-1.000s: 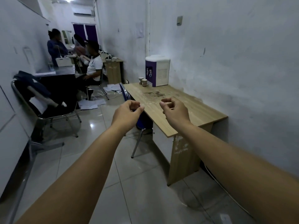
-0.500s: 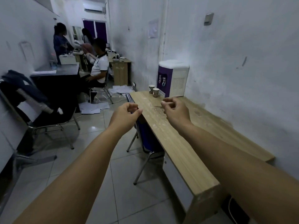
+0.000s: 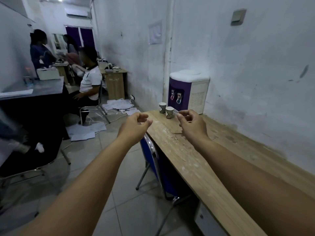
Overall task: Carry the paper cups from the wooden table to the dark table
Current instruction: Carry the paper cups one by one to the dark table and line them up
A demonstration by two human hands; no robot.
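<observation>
A long wooden table (image 3: 196, 160) runs along the right wall, with a blue chair (image 3: 151, 155) tucked under it. A dark table (image 3: 34, 89) stands across the aisle at left. A water dispenser (image 3: 189, 92) sits at the wooden table's far end. Both arms reach forward; the left hand (image 3: 134, 127) and right hand (image 3: 191, 125) are empty, fingers loosely curled. Two paper cups (image 3: 166, 110) stand upright beside the dispenser, just beyond the right hand.

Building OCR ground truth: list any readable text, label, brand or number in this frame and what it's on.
No text is legible.
Near paper cup: round printed emblem, too blurred to read.
Far paper cup: same kind of emblem, unreadable.
Water dispenser: no readable brand.
Wall sheet: faint, nothing readable.
</observation>
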